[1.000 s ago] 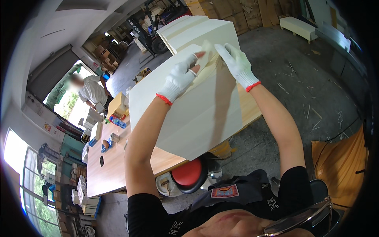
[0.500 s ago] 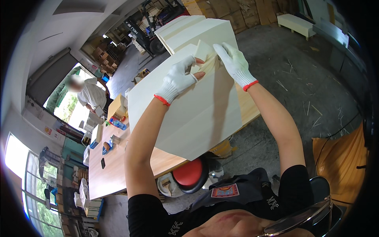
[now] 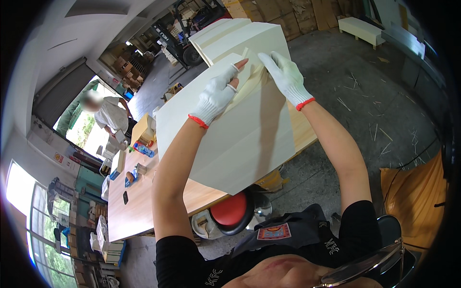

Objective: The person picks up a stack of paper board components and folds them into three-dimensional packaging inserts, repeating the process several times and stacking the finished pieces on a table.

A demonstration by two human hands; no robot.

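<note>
Fingers [image 3: 241,63] at sheets [image 3: 254,79], bottle [image 3: 144,150] on table [image 3: 139,211]

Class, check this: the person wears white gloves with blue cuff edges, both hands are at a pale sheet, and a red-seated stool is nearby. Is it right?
No: the head view shows red cuff edges, not blue. The rest stands: white gloves, left hand and right hand at the pale sheet, red-seated stool nearby.
</note>
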